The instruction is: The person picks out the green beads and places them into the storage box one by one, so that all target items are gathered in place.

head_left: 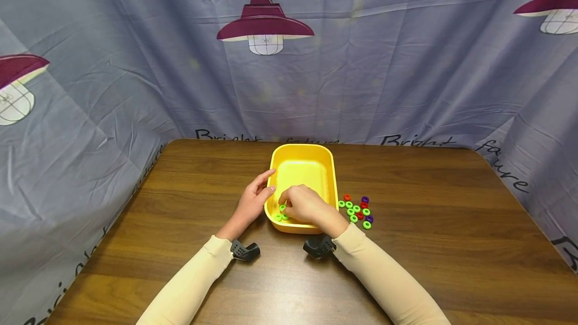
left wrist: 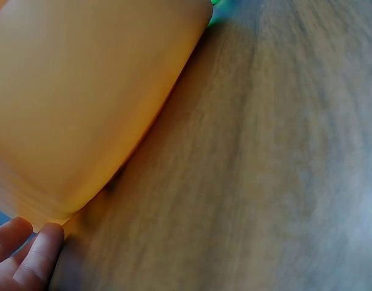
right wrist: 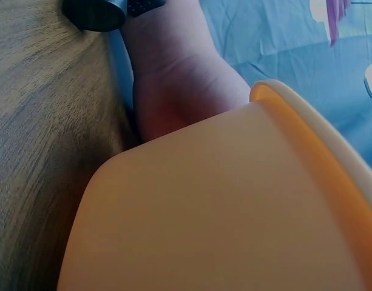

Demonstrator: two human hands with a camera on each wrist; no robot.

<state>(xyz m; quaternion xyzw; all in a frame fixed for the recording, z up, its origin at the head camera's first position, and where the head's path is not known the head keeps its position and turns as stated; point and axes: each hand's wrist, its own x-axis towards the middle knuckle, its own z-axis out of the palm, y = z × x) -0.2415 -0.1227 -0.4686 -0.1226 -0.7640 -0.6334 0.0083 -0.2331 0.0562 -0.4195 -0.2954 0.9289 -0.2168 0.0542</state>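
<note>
A yellow plastic bin (head_left: 303,150) with rounded corners stands on the table in front of me. My left hand (head_left: 254,198) lies along its left side, with fairly straight fingers and thumb touching the rim. The left wrist view shows these fingers (left wrist: 43,254) against the bin's outer wall (left wrist: 94,91). Inside the bin, at its near left corner, my right hand (head_left: 307,203) pinches a small green ring (head_left: 282,208) between thumb and forefinger. More green rings (head_left: 278,217) lie just below it on the bin's floor. In the right wrist view, the bin wall (right wrist: 204,206) hides the right hand.
Loose green, red and purple rings (head_left: 356,209) lie scattered on the wooden table (head_left: 429,214) right of the bin, close to its wall. A grey-blue curtain (head_left: 338,74) printed with lamps hangs behind the table and along both sides.
</note>
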